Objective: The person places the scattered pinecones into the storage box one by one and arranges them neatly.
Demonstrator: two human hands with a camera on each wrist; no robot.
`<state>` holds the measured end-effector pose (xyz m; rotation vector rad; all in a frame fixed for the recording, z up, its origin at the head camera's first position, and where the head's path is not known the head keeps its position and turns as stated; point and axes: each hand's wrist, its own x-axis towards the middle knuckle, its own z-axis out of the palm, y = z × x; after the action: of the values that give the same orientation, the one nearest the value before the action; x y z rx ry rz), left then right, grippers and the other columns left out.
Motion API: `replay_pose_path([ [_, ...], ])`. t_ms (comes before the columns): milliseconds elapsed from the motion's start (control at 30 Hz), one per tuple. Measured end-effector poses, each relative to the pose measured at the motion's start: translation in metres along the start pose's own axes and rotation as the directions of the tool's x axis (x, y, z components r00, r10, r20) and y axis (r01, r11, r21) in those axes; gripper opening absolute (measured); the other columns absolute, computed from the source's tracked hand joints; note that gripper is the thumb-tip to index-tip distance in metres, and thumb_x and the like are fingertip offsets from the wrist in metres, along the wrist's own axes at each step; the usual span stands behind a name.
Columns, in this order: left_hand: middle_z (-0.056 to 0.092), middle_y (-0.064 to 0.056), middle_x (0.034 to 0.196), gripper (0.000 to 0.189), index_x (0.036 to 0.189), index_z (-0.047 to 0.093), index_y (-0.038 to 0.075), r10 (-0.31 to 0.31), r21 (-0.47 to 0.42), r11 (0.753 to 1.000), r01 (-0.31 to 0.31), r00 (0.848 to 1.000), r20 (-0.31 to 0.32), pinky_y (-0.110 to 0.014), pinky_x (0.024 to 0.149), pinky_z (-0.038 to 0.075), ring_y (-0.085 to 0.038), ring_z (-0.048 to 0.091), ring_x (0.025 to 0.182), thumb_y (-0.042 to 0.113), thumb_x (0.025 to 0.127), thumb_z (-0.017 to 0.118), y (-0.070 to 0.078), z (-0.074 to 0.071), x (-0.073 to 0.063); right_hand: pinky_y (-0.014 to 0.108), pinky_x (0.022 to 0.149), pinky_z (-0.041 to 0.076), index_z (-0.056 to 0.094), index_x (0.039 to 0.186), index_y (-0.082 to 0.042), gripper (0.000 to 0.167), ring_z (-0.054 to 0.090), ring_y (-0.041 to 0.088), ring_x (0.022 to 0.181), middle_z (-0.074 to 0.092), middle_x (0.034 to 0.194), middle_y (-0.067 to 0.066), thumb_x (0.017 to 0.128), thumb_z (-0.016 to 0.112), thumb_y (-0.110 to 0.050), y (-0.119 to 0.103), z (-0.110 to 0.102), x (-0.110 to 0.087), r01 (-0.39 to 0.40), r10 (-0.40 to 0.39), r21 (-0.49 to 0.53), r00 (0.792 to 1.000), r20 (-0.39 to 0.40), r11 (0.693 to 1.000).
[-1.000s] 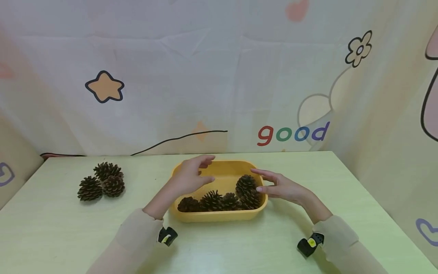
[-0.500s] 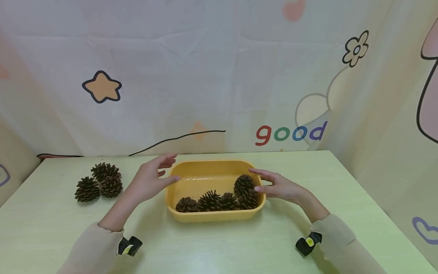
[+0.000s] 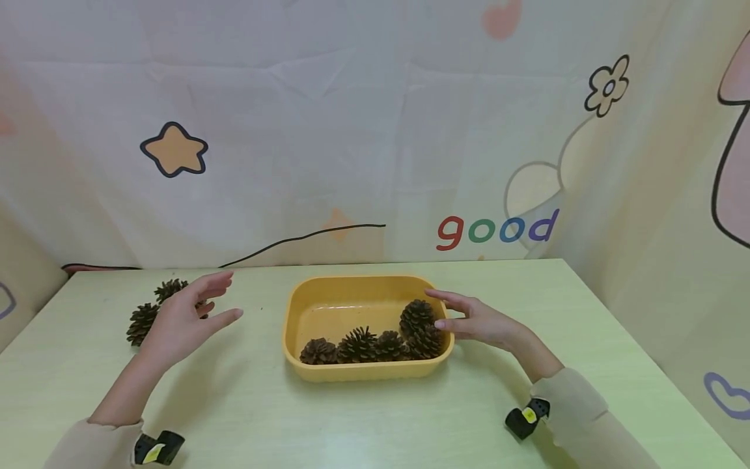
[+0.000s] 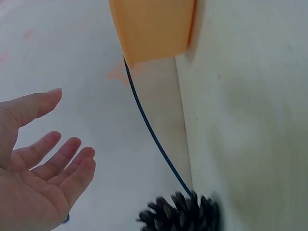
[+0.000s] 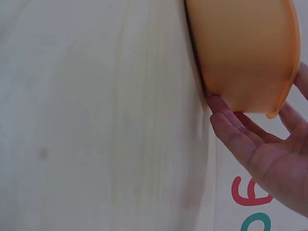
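My left hand (image 3: 181,322) hovers over the left side of the table with its fingers spread and nothing in them. Behind it, partly covered, is a small cluster of brown pinecones (image 3: 142,324). One pinecone (image 4: 182,214) also shows at the bottom of the left wrist view, beside the hand's palm. A yellow plastic basin (image 3: 363,372) stands mid-table, several pinecones (image 3: 359,345) lying along its near side and right end. At its right end my right hand (image 3: 483,320) holds the rim, thumb and index finger over the edge, other fingers (image 5: 236,134) against the outer wall.
The pale green table (image 3: 363,423) ends at a printed cloth backdrop (image 3: 305,150), with cloth at both sides too. Black wrist cameras (image 3: 527,419) are strapped at both sleeves.
My left hand has moved left from above the basin to the pinecone cluster, staying empty. The right hand keeps its place at the basin's right rim.
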<state>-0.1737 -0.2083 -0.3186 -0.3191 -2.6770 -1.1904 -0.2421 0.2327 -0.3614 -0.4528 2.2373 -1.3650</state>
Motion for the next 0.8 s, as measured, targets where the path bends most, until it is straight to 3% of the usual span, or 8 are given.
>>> replay_pose_path([
  [400, 0.048, -0.023, 0.126, 0.066, 0.134, 0.041, 0.001, -0.011, 0.100, 0.995, 0.017, 0.998, -0.057, -0.045, 0.091, 0.041, -0.036, 0.045, 0.115, 0.024, 0.080, 0.071, -0.039, -0.016, -0.009, 0.042, 0.090, 0.046, 0.027, 0.145, -0.016, 0.070, 0.030, 0.044, 0.128, 0.009, 0.149, 0.022, 0.086, 0.063, -0.027, -0.001, 0.000, -0.001, 0.010, -0.011, 0.005, 1.000, 0.007, 1.000],
  [800, 0.042, -0.029, 0.131, 0.065, 0.133, 0.041, -0.001, -0.052, 0.197, 0.979, 0.051, 0.999, -0.002, -0.057, 0.084, 0.039, -0.048, 0.040, 0.113, 0.022, 0.080, 0.070, -0.059, -0.024, -0.007, 0.042, 0.090, 0.046, 0.027, 0.145, -0.015, 0.070, 0.027, 0.044, 0.129, 0.009, 0.149, 0.022, 0.086, 0.063, -0.027, -0.002, 0.000, -0.002, 0.018, -0.018, -0.001, 1.000, 0.012, 1.000],
])
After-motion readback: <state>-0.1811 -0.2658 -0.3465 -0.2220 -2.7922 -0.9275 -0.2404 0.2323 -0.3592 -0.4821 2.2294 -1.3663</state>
